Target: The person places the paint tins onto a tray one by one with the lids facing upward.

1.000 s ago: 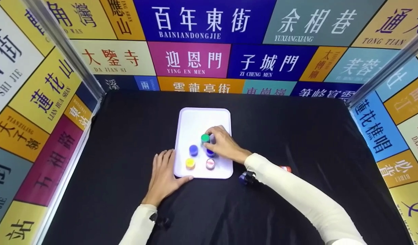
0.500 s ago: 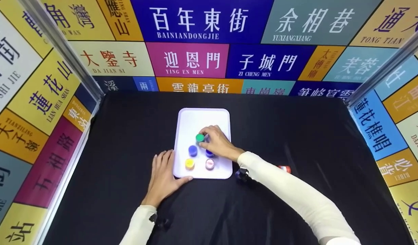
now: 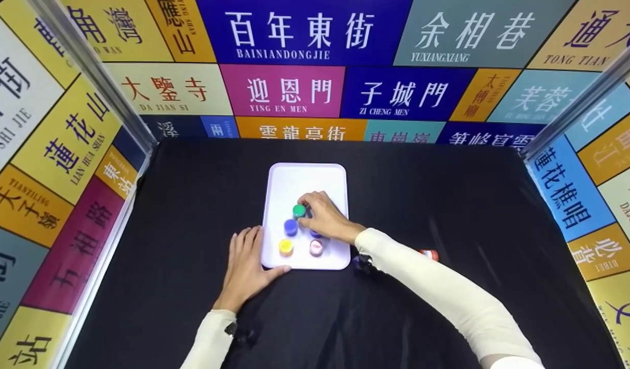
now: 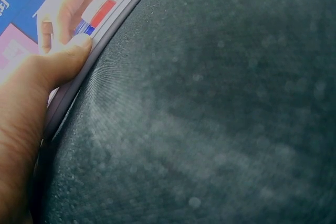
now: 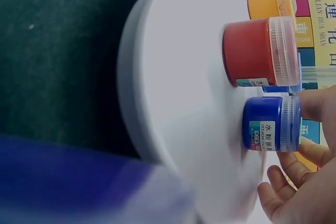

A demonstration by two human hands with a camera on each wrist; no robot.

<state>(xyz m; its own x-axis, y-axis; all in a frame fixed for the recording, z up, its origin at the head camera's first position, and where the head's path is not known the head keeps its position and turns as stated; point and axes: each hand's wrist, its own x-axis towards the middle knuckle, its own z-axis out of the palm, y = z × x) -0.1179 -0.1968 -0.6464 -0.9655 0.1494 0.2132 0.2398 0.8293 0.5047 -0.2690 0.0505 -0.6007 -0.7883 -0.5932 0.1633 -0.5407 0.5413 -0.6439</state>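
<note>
My right hand [image 3: 327, 218] pinches a paint jar with a green lid [image 3: 299, 210] over the middle of the tray, right beside a blue paint jar [image 3: 291, 227]. A second blue paint jar [image 5: 262, 124] sits under that hand, partly hidden in the head view. Nearer me on the white tray [image 3: 307, 179] stand a yellow paint jar [image 3: 286, 247] and a red paint jar [image 5: 249, 51] with a clear lid. My left hand [image 3: 248, 261] rests at the tray's near left corner, fingers straight along its side. Its thumb [image 4: 79, 48] presses the rim.
Black cloth [image 3: 202, 189] covers the table around the tray. A small red and white object [image 3: 430, 254] lies to the right, partly behind my right sleeve [image 3: 438, 292]. Printed panels [image 3: 284, 89] stand along the back and both sides. A blurred blue shape [image 5: 89, 182] crosses the right wrist view.
My right hand has moved left with the green-lidded paint jar, bringing it behind the left blue jar. My left hand keeps its place at the tray corner.
</note>
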